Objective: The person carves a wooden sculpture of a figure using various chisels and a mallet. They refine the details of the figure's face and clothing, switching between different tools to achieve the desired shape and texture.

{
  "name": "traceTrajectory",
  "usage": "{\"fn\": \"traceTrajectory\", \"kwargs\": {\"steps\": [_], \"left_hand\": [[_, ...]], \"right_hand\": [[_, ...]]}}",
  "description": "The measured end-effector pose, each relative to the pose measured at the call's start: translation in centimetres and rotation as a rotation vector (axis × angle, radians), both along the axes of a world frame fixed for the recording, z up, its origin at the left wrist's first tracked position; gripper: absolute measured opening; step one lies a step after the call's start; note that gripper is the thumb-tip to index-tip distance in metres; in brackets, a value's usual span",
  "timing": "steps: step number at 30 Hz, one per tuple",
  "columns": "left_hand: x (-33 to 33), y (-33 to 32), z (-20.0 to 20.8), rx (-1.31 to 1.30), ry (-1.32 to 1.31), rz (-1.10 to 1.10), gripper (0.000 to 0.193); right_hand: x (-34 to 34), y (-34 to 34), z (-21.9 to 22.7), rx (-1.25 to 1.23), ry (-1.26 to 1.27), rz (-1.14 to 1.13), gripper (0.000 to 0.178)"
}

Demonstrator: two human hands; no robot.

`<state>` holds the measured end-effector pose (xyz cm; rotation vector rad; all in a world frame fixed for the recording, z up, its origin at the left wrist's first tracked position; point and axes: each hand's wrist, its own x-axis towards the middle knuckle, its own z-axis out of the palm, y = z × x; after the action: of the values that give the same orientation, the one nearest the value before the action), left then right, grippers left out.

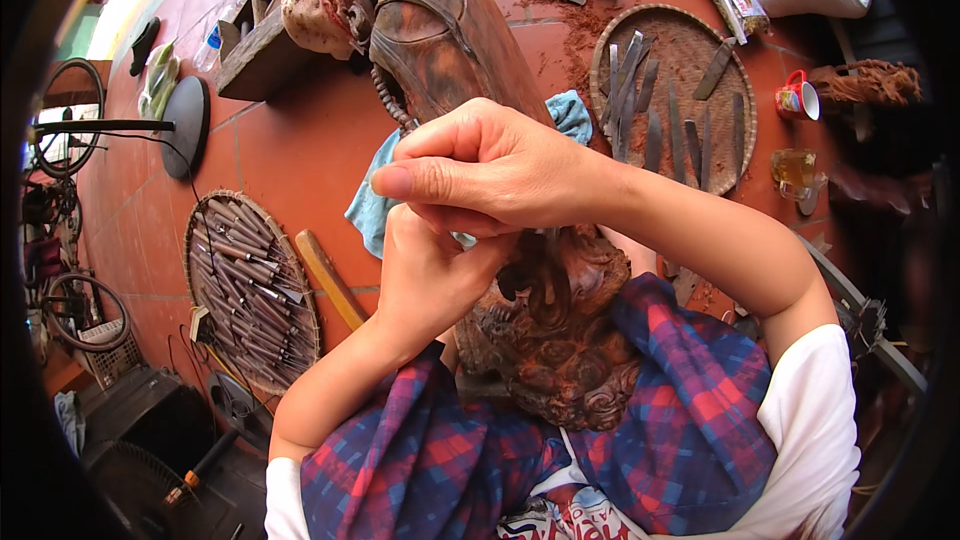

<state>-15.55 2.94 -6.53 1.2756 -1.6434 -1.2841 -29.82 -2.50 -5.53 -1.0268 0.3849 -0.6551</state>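
Observation:
A carved reddish-brown wooden statue (470, 45) runs from my lap toward the far side. Its near end (570, 360) is knobbly with dark, deep carving and rests between my knees. Above its middle my right hand (490, 170) is closed, the thumb lying along the curled fingers. My left hand (435, 275) is closed too, just below and partly covered by the right. Anything they grip is hidden behind the fingers. A light-blue cloth (372, 205) shows beneath the statue on both sides.
On the left, a round basket (318, 325) holds many wood-handled carving tools, beside a wooden mallet-like bar (330, 280). A woven tray (665, 25) with flat metal blades lies at right, near a red mug (797, 98) and a glass (792, 172). Wood shavings (575, 45) litter the tiles.

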Motion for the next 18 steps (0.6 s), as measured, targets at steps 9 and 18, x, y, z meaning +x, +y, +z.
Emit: {"fn": "traceTrajectory", "kwargs": {"steps": [9,18], "left_hand": [[-0.4,-0.4,0.3,-0.010,-0.024,-0.024,0.010],[-0.5,-0.6,0.0,-0.153,-0.102,-0.073,0.012]], "right_hand": [[-0.3,0.1,-0.1,0.010,-0.043,-0.061,0.044],[-0.8,0.5,-0.4,0.045,-0.093,-0.112,0.044]]}}
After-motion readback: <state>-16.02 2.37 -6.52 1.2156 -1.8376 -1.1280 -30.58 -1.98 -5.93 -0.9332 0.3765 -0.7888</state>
